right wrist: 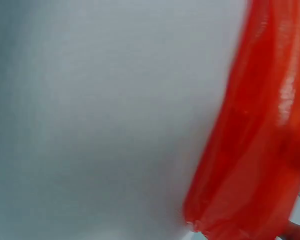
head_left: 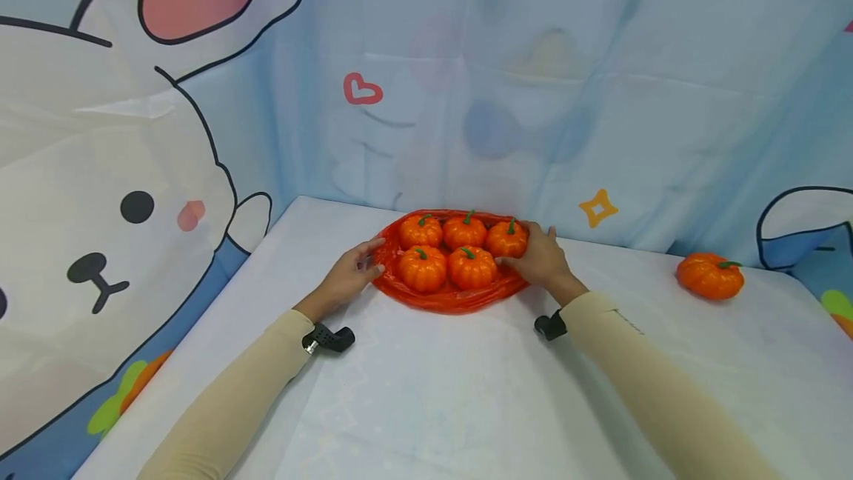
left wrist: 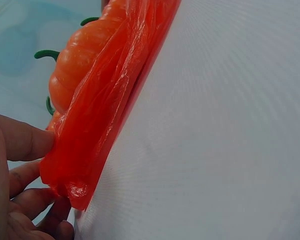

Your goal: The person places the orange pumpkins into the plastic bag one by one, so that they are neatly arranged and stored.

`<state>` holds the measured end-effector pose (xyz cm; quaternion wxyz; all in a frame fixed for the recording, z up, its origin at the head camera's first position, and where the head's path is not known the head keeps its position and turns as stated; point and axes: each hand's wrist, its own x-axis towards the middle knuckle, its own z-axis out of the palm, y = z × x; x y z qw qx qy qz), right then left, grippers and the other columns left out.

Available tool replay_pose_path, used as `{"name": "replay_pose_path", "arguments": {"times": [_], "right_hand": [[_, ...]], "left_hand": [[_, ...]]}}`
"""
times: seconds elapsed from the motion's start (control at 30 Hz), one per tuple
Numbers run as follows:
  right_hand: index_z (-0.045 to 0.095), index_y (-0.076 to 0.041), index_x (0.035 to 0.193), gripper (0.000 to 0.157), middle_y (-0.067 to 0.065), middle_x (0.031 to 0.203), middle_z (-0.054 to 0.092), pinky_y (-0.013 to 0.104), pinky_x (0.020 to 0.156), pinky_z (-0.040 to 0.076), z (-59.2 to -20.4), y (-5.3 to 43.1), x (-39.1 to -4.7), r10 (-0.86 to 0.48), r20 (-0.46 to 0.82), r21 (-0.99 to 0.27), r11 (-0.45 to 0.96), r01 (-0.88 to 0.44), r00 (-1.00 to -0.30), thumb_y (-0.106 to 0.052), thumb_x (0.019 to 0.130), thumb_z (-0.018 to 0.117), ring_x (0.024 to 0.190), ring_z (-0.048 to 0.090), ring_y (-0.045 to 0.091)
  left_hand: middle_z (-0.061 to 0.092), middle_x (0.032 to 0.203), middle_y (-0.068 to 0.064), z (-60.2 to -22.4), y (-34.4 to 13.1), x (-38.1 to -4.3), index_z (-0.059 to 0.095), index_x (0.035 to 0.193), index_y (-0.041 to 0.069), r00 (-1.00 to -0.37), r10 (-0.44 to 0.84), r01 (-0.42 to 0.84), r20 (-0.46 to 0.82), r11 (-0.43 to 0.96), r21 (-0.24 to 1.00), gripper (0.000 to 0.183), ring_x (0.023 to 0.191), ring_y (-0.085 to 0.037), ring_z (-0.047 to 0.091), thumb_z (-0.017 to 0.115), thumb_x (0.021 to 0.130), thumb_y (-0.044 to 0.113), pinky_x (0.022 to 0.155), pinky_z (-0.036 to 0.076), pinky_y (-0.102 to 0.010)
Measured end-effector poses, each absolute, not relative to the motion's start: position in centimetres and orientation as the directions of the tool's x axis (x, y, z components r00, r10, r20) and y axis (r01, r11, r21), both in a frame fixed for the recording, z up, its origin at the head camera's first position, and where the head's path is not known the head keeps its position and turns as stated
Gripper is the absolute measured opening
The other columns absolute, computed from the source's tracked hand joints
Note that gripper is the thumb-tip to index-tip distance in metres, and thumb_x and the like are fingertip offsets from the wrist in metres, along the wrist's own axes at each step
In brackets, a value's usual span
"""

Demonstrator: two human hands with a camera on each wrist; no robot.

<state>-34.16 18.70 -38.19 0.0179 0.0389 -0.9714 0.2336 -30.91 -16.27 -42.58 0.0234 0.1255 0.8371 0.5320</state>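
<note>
A red plastic bag (head_left: 449, 304) lies spread at the back of the white table, its rim rolled low around several orange toy pumpkins (head_left: 423, 270) with green stems. At the bag's left end, my left hand (head_left: 346, 272) holds the rim between thumb and fingers; the left wrist view shows the thumb against the crinkled plastic (left wrist: 85, 150). My right hand (head_left: 541, 256) grips the right end, thumb over the rim beside the pumpkins and fingers behind the back right one. In the right wrist view, red plastic (right wrist: 245, 150) hides most of that hand.
Another orange pumpkin (head_left: 710, 276) lies tipped on its side on the table (head_left: 426, 398), far to the right. A blue printed curtain (head_left: 466, 95) hangs right behind the bag. A bear print (head_left: 100, 206) covers the curtain at left.
</note>
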Motion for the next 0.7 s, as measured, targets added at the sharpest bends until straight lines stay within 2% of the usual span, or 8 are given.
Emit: {"name": "replay_pose_path", "arguments": {"times": [0.13,0.23,0.33,0.43,0.57,0.7], "right_hand": [[0.016,0.003,0.154,0.092,0.033,0.155,0.027,0.071,0.112,0.023,-37.2,19.1,-33.5,-0.092,0.054,-0.485,0.868,-0.107,-0.994,-0.037,0.09,0.068,0.144,0.008,0.06],[0.017,0.002,0.155,0.088,0.034,0.155,0.027,0.07,0.111,0.025,-36.4,20.1,-32.5,-0.082,0.085,-0.516,0.849,-0.114,-0.993,-0.035,0.092,0.066,0.143,0.014,0.059],[0.019,0.001,0.155,0.085,0.033,0.155,0.027,0.069,0.106,0.035,-35.9,22.0,-31.5,-0.035,0.142,-0.527,0.843,-0.105,-0.989,-0.033,0.092,0.066,0.14,0.027,0.057],[0.02,0.0,0.155,0.084,0.033,0.155,0.026,0.07,0.102,0.039,-35.9,24.5,-30.5,0.046,0.207,-0.54,0.838,-0.075,-0.977,-0.031,0.092,0.066,0.136,0.033,0.057],[0.02,0.0,0.155,0.082,0.035,0.156,0.022,0.073,0.105,0.03,-36.2,28.3,-29.7,0.158,0.269,-0.558,0.829,-0.02,-0.95,-0.031,0.094,0.064,0.141,0.02,0.059],[0.016,0.0,0.156,0.081,0.035,0.157,0.017,0.074,0.106,0.027,-36.7,31.7,-28.9,0.236,0.274,-0.579,0.814,0.036,-0.932,-0.029,0.095,0.061,0.143,0.017,0.058]], "left_hand": [[0.039,0.157,-0.012,-42.6,-16.3,-30.9,0.041,0.149,0.01,-0.964,0.24,0.204,0.112,0.403,0.892,0.055,0.147,-0.032,0.033,0.058,0.097,0.011,0.121,0.029,-0.049],[0.039,0.156,-0.015,-42.6,-16.3,-30.9,0.041,0.149,0.007,-0.958,0.253,0.23,0.136,0.393,0.891,0.055,0.147,-0.033,0.033,0.058,0.097,0.009,0.121,0.028,-0.049],[0.04,0.155,-0.017,-42.5,-16.2,-30.9,0.041,0.148,0.005,-0.955,0.257,0.241,0.147,0.388,0.889,0.055,0.146,-0.033,0.034,0.058,0.097,0.008,0.12,0.028,-0.05],[0.04,0.155,-0.016,-42.4,-16.1,-30.8,0.041,0.148,0.006,-0.957,0.253,0.24,0.145,0.401,0.884,0.055,0.146,-0.033,0.035,0.058,0.097,0.009,0.12,0.029,-0.05],[0.039,0.156,-0.015,-42.3,-16.2,-30.6,0.041,0.149,0.007,-0.959,0.248,0.231,0.135,0.414,0.881,0.055,0.145,-0.033,0.036,0.058,0.097,0.009,0.12,0.03,-0.05],[0.037,0.157,-0.014,-42.1,-16.2,-30.5,0.041,0.149,0.007,-0.962,0.245,0.215,0.12,0.406,0.888,0.055,0.146,-0.033,0.034,0.057,0.096,0.009,0.12,0.03,-0.051]]}}
